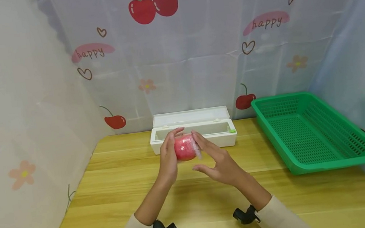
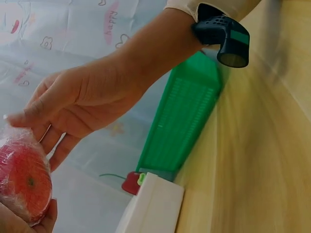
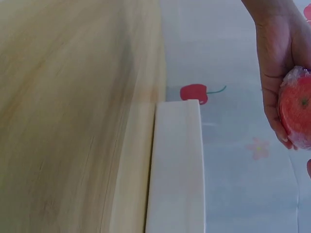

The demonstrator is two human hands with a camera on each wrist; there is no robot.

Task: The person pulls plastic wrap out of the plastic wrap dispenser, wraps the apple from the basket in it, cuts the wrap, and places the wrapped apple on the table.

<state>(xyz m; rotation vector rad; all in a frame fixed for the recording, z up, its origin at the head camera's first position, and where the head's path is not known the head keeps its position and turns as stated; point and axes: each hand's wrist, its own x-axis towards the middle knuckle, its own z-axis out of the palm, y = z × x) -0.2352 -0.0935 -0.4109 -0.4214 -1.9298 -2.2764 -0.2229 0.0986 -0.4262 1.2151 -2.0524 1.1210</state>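
A red apple wrapped in clear plastic film is held above the wooden table, in front of the white box. My left hand grips it from the left; the right wrist view shows the apple lying against that palm. Loose film bunches along the apple's right side. There my right hand touches the film with its extended fingers, its thumb standing apart below. In the left wrist view, the apple shows a dark dimple through the film and is cut off by the frame edge.
Behind the hands, a long white box stands with its lid raised and a small green piece at its right end. A green plastic basket sits at the right of the wooden table. Printed curtains hang around it.
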